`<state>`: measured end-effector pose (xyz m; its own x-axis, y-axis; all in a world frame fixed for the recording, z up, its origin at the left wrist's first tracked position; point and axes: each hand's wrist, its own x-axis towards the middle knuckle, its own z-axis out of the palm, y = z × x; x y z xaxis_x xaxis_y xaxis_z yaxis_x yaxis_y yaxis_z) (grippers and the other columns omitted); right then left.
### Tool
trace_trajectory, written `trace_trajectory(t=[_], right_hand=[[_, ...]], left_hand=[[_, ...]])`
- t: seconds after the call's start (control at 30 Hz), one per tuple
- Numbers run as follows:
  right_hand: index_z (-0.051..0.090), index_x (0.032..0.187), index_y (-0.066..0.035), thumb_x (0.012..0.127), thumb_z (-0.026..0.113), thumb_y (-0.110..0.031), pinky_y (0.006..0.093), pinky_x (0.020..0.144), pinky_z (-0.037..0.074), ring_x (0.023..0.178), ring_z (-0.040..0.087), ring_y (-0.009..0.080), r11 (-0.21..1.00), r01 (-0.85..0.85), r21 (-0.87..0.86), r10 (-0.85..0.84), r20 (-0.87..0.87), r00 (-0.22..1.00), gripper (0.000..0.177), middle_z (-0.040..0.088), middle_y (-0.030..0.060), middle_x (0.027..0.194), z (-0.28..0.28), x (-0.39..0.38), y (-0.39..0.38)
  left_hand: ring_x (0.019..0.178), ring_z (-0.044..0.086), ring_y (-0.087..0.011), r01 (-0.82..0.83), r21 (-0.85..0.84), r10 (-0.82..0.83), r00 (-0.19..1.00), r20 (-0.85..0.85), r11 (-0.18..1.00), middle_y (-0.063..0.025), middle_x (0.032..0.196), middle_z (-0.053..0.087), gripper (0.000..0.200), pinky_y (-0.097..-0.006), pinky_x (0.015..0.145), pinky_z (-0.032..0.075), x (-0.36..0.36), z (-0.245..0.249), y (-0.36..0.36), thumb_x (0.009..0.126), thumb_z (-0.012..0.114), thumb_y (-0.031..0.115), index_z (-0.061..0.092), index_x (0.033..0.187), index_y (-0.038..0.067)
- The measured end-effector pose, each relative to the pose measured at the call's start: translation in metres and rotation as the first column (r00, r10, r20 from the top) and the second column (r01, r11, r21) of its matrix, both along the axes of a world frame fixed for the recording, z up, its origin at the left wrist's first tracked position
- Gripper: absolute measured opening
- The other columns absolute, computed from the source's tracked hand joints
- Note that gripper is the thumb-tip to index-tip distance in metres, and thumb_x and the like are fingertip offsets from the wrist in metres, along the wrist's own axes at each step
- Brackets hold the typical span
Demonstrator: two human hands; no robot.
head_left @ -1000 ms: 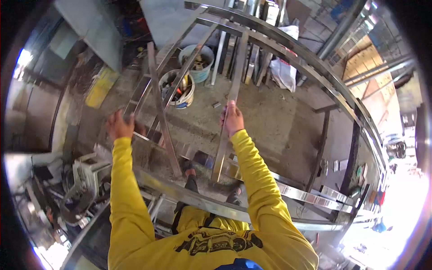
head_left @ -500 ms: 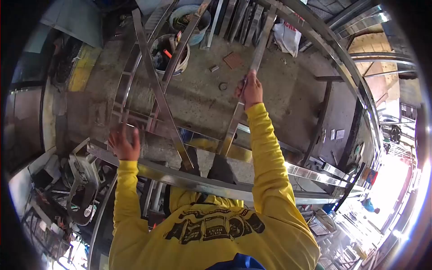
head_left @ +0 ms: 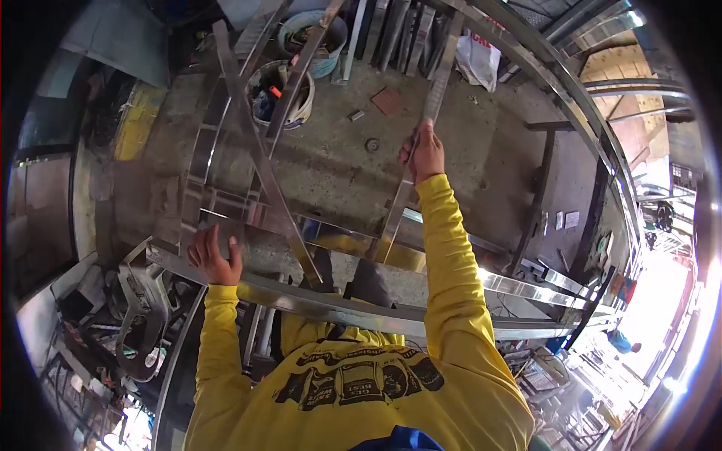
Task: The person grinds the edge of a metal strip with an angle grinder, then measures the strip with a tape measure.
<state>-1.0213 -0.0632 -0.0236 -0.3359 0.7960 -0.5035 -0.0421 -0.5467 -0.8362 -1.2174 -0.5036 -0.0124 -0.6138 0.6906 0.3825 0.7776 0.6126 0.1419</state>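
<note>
My right hand (head_left: 426,154) is wrapped around a long flat metal bar (head_left: 437,94) that crosses the metal frame from its far side to its near side. My left hand (head_left: 214,255) is raised with thumb and fingers apart, holding nothing. It hovers just above the near rail (head_left: 331,304) of the frame, a shiny square tube. Between my hands another metal bar (head_left: 272,177) lies diagonally over the frame, its near end by my legs.
Beyond the frame stand two buckets (head_left: 302,113) (head_left: 331,64) with tools and scraps. Metal tubes (head_left: 398,37) and a white sack (head_left: 478,62) lie at the back. A grey plastic chair (head_left: 143,316) sits at left. Far right, another person (head_left: 621,342) is partly visible in bright light.
My left hand has drawn back toward me and slightly right, its fingers now less spread. My right hand keeps its hold on the bar, shifted slightly to the right.
</note>
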Motion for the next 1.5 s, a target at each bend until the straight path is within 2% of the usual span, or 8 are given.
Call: trace_trajectory(t=[0.13,0.27,0.37,0.57,0.67,1.07,1.27,1.5], right_hand=[[0.053,0.092,-0.008,0.104,0.047,-0.056,0.0385,0.05,0.046,0.052,0.053,0.0219,0.994,-0.113,0.002,0.113,0.049,0.992,0.05,0.052,0.0052,0.066,-0.01,0.002,0.018],[0.053,0.092,-0.007,0.105,0.047,-0.055,0.0387,0.05,0.046,0.052,0.053,0.0216,0.996,-0.086,0.041,0.081,0.111,0.991,0.049,0.051,0.0048,0.066,-0.015,-0.004,0.028],[0.053,0.092,-0.007,0.105,0.047,-0.054,0.0392,0.05,0.046,0.051,0.053,0.0217,0.991,-0.133,0.028,0.132,0.043,0.99,0.05,0.052,0.0048,0.067,-0.01,-0.004,0.039],[0.056,0.09,-0.006,0.104,0.047,-0.056,0.0347,0.046,0.047,0.051,0.055,0.0186,0.997,-0.07,-0.012,0.07,0.047,0.996,0.052,0.053,0.0052,0.066,-0.013,-0.011,0.045],[0.054,0.092,-0.007,0.104,0.047,-0.054,0.0401,0.051,0.045,0.052,0.051,0.0224,0.997,-0.081,0.007,0.081,0.037,0.996,0.049,0.051,0.0057,0.067,-0.013,-0.013,0.044],[0.055,0.094,-0.005,0.105,0.046,-0.054,0.0421,0.054,0.046,0.055,0.051,0.0243,0.995,-0.103,0.016,0.101,0.058,0.993,0.051,0.053,0.0074,0.07,-0.004,-0.016,0.042],[0.056,0.089,-0.003,0.106,0.044,-0.053,0.04,0.046,0.046,0.048,0.053,0.0239,0.998,-0.05,-0.03,0.05,-0.025,0.998,0.054,0.052,0.0076,0.064,-0.009,-0.025,0.041],[0.055,0.095,-0.004,0.105,0.042,-0.057,0.0445,0.054,0.046,0.054,0.05,0.0261,0.995,-0.102,0.013,0.101,0.069,0.993,0.055,0.052,0.0091,0.069,-0.021,-0.021,0.053]], left_hand=[[0.122,0.053,-0.0356,-0.018,-0.012,0.018,1.0,-0.024,1.0,-0.0133,0.128,0.06,0.044,-0.0548,0.105,0.034,0.0,-0.002,-0.003,0.093,0.065,0.033,0.062,0.131,0.01],[0.121,0.053,-0.0361,-0.047,0.003,0.047,0.999,-0.011,0.999,-0.0133,0.128,0.06,0.044,-0.0545,0.105,0.034,0.0,-0.006,-0.005,0.094,0.065,0.033,0.062,0.131,0.011],[0.12,0.054,-0.0358,-0.043,-0.004,0.043,0.999,-0.016,0.999,-0.0131,0.127,0.061,0.043,-0.0537,0.105,0.035,0.0,-0.005,-0.003,0.094,0.065,0.033,0.062,0.131,0.01],[0.119,0.054,-0.0354,-0.051,-0.006,0.051,0.999,-0.01,0.999,-0.0127,0.125,0.062,0.043,-0.052,0.106,0.035,0.001,-0.002,-0.001,0.094,0.065,0.033,0.062,0.13,0.01],[0.118,0.054,-0.0351,-0.046,-0.003,0.046,0.999,-0.024,0.999,-0.0126,0.124,0.062,0.043,-0.0514,0.105,0.035,0.001,-0.002,0.001,0.094,0.065,0.033,0.062,0.13,0.01],[0.118,0.055,-0.0349,-0.032,-0.019,0.032,0.999,0.012,0.999,-0.0127,0.121,0.063,0.042,-0.051,0.104,0.036,0.002,-0.003,0.002,0.093,0.066,0.033,0.063,0.129,0.011],[0.118,0.055,-0.0352,-0.005,-0.01,0.006,1.0,0.03,1.0,-0.0129,0.122,0.062,0.043,-0.0516,0.104,0.036,0.0,-0.005,0.001,0.093,0.066,0.033,0.063,0.129,0.01],[0.116,0.056,-0.0345,0.009,0.015,-0.01,1.0,0.025,1.0,-0.0118,0.12,0.062,0.048,-0.0502,0.101,0.037,-0.001,-0.007,0.0,0.09,0.07,0.036,0.062,0.131,0.012]])
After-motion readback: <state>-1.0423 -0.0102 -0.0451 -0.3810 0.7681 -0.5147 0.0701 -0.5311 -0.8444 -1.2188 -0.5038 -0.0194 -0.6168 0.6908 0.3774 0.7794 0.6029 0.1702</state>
